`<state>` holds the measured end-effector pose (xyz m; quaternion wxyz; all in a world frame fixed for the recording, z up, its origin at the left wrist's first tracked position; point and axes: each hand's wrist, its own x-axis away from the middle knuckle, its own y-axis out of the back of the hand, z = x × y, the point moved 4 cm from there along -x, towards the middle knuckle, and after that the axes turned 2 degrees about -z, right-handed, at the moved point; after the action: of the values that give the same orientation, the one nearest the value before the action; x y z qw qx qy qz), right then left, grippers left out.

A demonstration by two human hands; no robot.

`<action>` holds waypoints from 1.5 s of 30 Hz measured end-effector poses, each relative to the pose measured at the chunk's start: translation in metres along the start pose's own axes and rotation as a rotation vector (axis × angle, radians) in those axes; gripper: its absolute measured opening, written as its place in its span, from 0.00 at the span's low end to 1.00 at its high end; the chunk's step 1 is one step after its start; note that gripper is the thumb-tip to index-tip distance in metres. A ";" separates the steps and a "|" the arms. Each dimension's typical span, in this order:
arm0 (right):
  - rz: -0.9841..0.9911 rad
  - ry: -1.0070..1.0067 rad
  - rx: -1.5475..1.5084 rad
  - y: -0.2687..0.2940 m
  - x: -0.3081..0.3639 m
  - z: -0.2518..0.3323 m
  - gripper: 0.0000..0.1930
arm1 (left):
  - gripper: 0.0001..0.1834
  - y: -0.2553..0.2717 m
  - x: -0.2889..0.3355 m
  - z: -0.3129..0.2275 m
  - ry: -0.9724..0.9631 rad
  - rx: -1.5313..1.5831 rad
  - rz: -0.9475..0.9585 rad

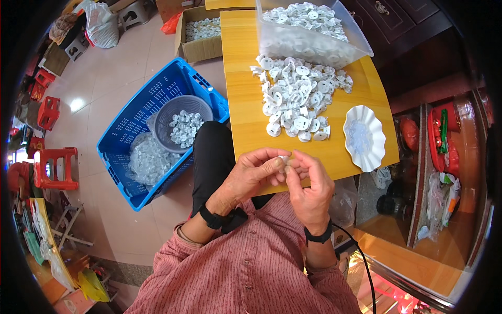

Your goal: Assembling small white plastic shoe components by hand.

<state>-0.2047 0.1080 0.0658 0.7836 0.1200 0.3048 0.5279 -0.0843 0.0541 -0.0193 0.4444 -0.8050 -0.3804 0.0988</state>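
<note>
Both my hands meet over the near edge of the yellow wooden table (243, 104). A small white plastic part (284, 158) is pinched between the fingertips of my left hand (260, 168) and my right hand (308, 184); the fingers cover most of it. Just beyond them lies a loose heap of round white plastic parts (300, 99) with slots and prongs. To the right of the heap, a white scalloped dish (380, 137) holds small clear pieces, too fine to make out singly.
A translucent bin (285, 49) full of white parts stands at the table's far end. Left of my knee, a blue crate (117, 131) holds a grey basket (205, 108) of parts and a filled plastic bag (149, 159). A cardboard box (201, 51) sits beyond. Red stools (56, 168) stand far left.
</note>
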 end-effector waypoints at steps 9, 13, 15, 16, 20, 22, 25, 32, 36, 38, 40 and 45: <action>-0.031 0.018 -0.014 0.001 0.001 -0.001 0.14 | 0.17 0.001 0.000 0.000 0.022 0.087 0.013; -0.041 0.016 0.003 -0.002 0.001 0.000 0.12 | 0.16 0.000 0.000 0.002 0.034 0.054 -0.022; -0.050 0.005 0.004 -0.003 0.001 0.000 0.10 | 0.16 0.001 0.000 0.001 0.023 0.049 -0.011; -0.051 0.005 0.005 -0.003 0.001 0.000 0.10 | 0.16 0.001 0.000 0.001 0.012 0.044 0.000; -0.024 -0.005 -0.010 -0.006 0.004 -0.002 0.09 | 0.16 -0.002 0.002 0.000 0.029 0.018 -0.026; -0.030 -0.018 -0.017 -0.006 0.005 -0.002 0.09 | 0.17 -0.001 0.001 0.001 0.024 0.023 -0.025; -0.047 -0.083 -0.106 -0.006 0.004 -0.007 0.08 | 0.18 0.001 0.001 0.000 0.044 0.069 0.006; -0.069 -0.156 -0.240 -0.009 0.007 -0.015 0.09 | 0.18 0.000 0.003 -0.002 0.038 0.102 0.007; -0.065 -0.190 -0.207 -0.010 0.008 -0.016 0.09 | 0.16 0.000 0.001 -0.002 0.053 0.062 -0.001; -0.061 -0.172 -0.183 -0.010 0.007 -0.016 0.09 | 0.16 0.001 0.002 -0.007 0.028 0.044 -0.017; -0.100 -0.178 -0.178 -0.008 0.007 -0.019 0.09 | 0.16 0.006 0.005 -0.021 -0.021 -0.009 -0.090; -0.102 -0.205 -0.187 -0.003 0.007 -0.026 0.09 | 0.17 0.053 0.011 -0.068 -0.298 -0.016 -0.375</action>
<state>-0.2168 0.1098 0.0411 0.8442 0.0840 0.1784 0.4985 -0.0156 0.0015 -0.0192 0.3874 -0.7004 -0.5854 0.1293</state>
